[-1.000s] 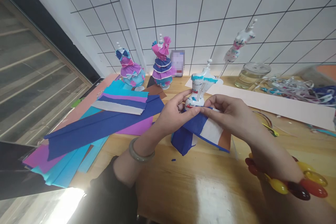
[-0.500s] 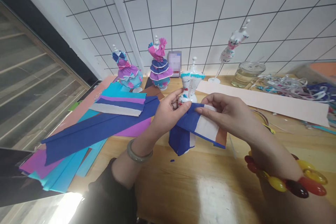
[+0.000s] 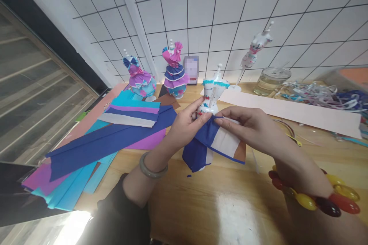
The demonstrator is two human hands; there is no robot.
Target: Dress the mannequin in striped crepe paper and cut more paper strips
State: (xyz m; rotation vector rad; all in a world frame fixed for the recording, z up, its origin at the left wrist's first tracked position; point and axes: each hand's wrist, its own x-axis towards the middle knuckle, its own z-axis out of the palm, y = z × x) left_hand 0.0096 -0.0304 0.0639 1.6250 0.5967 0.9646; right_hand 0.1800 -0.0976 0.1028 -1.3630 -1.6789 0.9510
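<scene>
A small white dress form (image 3: 211,95) with painted patches and a turquoise trim along its top edge leans a little to the right. My left hand (image 3: 189,120) is closed around its lower part, the thumb pressing the top edge of a crepe paper strip (image 3: 224,139) against it. The strip is blue, white and brown and hangs down below both hands. With thumb and index finger, my right hand (image 3: 244,124) pinches the strip's upper edge just right of the form. Folded blue paper (image 3: 195,155) hangs under my left hand.
Coloured crepe paper sheets (image 3: 112,138) lie in layers on the left. Two dressed forms (image 3: 142,76) and a phone (image 3: 191,69) stand behind. A bare form (image 3: 255,51), a glass jar (image 3: 271,80), a pale strip (image 3: 287,111) and tangled ribbons (image 3: 324,95) are at right.
The dress form has shifted slightly right and tilts more. The strip's upper edge is now bunched between my hands, where it lay flatter before.
</scene>
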